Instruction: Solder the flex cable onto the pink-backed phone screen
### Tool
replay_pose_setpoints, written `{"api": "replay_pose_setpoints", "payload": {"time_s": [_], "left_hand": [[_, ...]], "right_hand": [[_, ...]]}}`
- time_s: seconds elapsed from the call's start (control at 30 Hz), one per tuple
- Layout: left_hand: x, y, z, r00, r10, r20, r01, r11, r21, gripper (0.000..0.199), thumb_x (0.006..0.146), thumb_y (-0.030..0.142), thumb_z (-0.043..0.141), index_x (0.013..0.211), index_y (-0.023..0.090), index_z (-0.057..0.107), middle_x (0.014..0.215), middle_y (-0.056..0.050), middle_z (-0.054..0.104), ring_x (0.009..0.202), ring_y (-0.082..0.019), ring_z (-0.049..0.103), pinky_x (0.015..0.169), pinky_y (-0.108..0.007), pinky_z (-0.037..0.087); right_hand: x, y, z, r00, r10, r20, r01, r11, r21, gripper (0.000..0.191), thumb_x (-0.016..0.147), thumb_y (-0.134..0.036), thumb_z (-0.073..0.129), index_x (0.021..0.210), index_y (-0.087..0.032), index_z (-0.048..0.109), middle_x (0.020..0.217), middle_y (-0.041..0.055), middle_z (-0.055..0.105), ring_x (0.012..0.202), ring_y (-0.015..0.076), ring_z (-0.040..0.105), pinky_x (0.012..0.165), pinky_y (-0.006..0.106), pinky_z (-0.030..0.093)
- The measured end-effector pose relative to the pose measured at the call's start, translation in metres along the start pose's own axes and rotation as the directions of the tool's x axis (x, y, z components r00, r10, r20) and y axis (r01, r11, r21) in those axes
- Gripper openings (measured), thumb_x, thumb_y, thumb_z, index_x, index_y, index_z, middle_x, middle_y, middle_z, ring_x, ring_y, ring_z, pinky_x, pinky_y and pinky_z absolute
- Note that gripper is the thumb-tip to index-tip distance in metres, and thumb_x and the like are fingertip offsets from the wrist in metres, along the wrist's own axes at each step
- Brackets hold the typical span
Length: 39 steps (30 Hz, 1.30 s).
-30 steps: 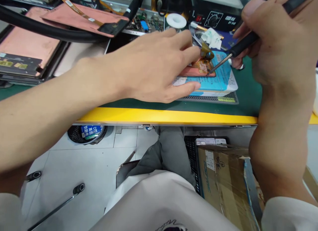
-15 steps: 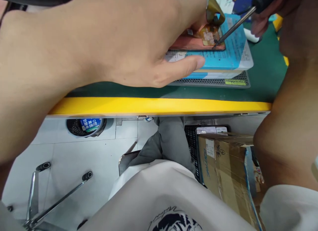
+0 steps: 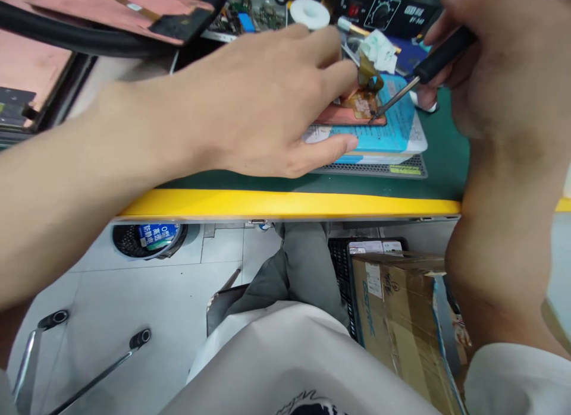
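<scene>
A copper-coloured flat panel (image 3: 339, 115) with an amber film patch (image 3: 363, 104) lies on a blue-and-white box (image 3: 392, 126). My left hand (image 3: 276, 100) rests over the panel's left part, thumb stretched along its front side, fingertips partly hidden behind the hand. An olive-brown flex strip (image 3: 369, 76) curls up beside those fingers. My right hand (image 3: 486, 64) is closed around the black handle of a thin metal-tipped tool (image 3: 401, 94). The tool's tip touches or nearly touches the panel's right front edge.
Beneath the box is a grey mesh-patterned slab (image 3: 379, 169) on the green mat (image 3: 441, 165). Behind are a white spool (image 3: 309, 13), a black device with a dial (image 3: 388, 13) and crumpled tissue (image 3: 379, 51). A black cable (image 3: 111, 43) crosses the back left.
The view has tilted up and shifted, so the bench sits lower and more of its back shows. Both hands keep much the same pose, with the tool tip still at the panel's edge.
</scene>
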<state>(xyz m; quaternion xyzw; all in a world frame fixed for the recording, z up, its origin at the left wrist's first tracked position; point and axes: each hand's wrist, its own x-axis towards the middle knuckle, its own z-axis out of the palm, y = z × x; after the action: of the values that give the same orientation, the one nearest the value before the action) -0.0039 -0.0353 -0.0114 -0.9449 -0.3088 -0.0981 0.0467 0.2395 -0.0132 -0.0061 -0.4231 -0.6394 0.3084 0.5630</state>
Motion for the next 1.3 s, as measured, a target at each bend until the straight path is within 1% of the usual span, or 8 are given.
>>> {"api": "replay_pose_setpoints", "payload": {"time_s": [0.07, 0.13, 0.2, 0.3, 0.43, 0.63, 0.97, 1.3], "left_hand": [[-0.001, 0.000, 0.001, 1.000, 0.018, -0.024, -0.018, 1.000, 0.007, 0.070, 0.100, 0.063, 0.031, 0.139, 0.011, 0.055, 0.138, -0.012, 0.056, 0.137, -0.037, 0.056, 0.117, -0.058, 0.045], [-0.001, 0.001, 0.002, 0.999, 0.022, -0.035, -0.021, 0.999, 0.025, 0.070, 0.101, 0.063, 0.026, 0.137, 0.011, 0.056, 0.138, -0.012, 0.056, 0.134, -0.035, 0.057, 0.116, -0.055, 0.046], [-0.001, 0.001, 0.002, 1.000, 0.014, -0.023, -0.014, 1.000, 0.022, 0.066, 0.102, 0.060, 0.026, 0.138, 0.012, 0.056, 0.139, -0.012, 0.056, 0.132, -0.033, 0.059, 0.116, -0.054, 0.046], [0.000, 0.003, 0.001, 0.998, 0.027, -0.060, -0.027, 1.000, -0.003, 0.062, 0.099, 0.061, 0.038, 0.132, 0.013, 0.059, 0.136, -0.013, 0.060, 0.126, -0.033, 0.061, 0.111, -0.052, 0.050], [-0.001, 0.005, -0.002, 0.999, 0.020, -0.046, -0.020, 1.000, 0.000, 0.060, 0.102, 0.057, 0.035, 0.133, 0.012, 0.059, 0.135, -0.017, 0.062, 0.125, -0.034, 0.059, 0.110, -0.053, 0.051], [-0.001, 0.007, -0.006, 1.000, -0.021, -0.001, 0.021, 0.999, -0.040, 0.059, 0.102, 0.056, 0.038, 0.139, 0.014, 0.057, 0.138, -0.015, 0.061, 0.126, -0.034, 0.058, 0.110, -0.054, 0.051], [0.001, 0.005, -0.003, 1.000, -0.021, -0.015, 0.020, 0.997, -0.076, 0.054, 0.101, 0.054, 0.039, 0.134, 0.017, 0.060, 0.142, -0.013, 0.060, 0.129, -0.034, 0.058, 0.110, -0.057, 0.052], [0.002, 0.010, 0.000, 0.997, -0.073, -0.032, 0.070, 0.995, -0.072, 0.052, 0.101, 0.054, 0.039, 0.132, 0.018, 0.061, 0.142, -0.013, 0.061, 0.127, -0.035, 0.058, 0.108, -0.058, 0.052]], "right_hand": [[0.001, 0.002, 0.000, 0.990, -0.139, 0.027, 0.141, 0.983, -0.117, 0.033, 0.090, -0.022, 0.072, 0.060, -0.021, 0.058, 0.062, -0.0052, 0.062, 0.043, 0.0064, 0.058, 0.035, 0.024, 0.036], [0.002, 0.003, -0.001, 0.989, -0.144, 0.037, 0.148, 0.978, -0.147, 0.033, 0.090, -0.022, 0.074, 0.059, -0.020, 0.062, 0.055, -0.0030, 0.060, 0.035, 0.0074, 0.052, 0.031, 0.025, 0.032], [0.002, 0.002, -0.003, 0.994, -0.104, 0.036, 0.109, 0.981, -0.162, 0.033, 0.091, -0.026, 0.075, 0.061, -0.017, 0.065, 0.047, -0.0021, 0.054, 0.032, 0.0093, 0.051, 0.029, 0.025, 0.030], [0.001, 0.001, -0.005, 0.999, -0.001, 0.043, 0.009, 0.985, -0.173, 0.032, 0.090, -0.031, 0.076, 0.063, -0.016, 0.066, 0.047, -0.0012, 0.057, 0.032, 0.0107, 0.053, 0.031, 0.022, 0.034], [0.000, -0.003, -0.004, 0.995, 0.093, 0.045, -0.084, 0.982, -0.171, 0.036, 0.088, -0.039, 0.077, 0.062, -0.017, 0.065, 0.044, -0.0028, 0.056, 0.032, 0.0097, 0.051, 0.033, 0.019, 0.036], [-0.002, -0.006, 0.000, 0.981, 0.192, 0.043, -0.187, 0.978, -0.093, 0.041, 0.082, -0.046, 0.079, 0.057, -0.017, 0.062, 0.036, -0.0034, 0.047, 0.028, 0.0101, 0.045, 0.031, 0.020, 0.033], [0.003, 0.002, 0.004, 0.948, 0.314, 0.057, -0.319, 0.940, 0.118, 0.047, 0.074, -0.054, 0.083, 0.057, -0.017, 0.059, 0.033, -0.0052, 0.041, 0.025, 0.0080, 0.037, 0.028, 0.020, 0.027], [0.008, 0.011, 0.002, 0.918, 0.387, 0.088, -0.396, 0.904, 0.162, 0.046, 0.083, -0.055, 0.075, 0.061, -0.019, 0.056, 0.033, -0.0065, 0.037, 0.026, 0.0089, 0.035, 0.028, 0.020, 0.027]]}}
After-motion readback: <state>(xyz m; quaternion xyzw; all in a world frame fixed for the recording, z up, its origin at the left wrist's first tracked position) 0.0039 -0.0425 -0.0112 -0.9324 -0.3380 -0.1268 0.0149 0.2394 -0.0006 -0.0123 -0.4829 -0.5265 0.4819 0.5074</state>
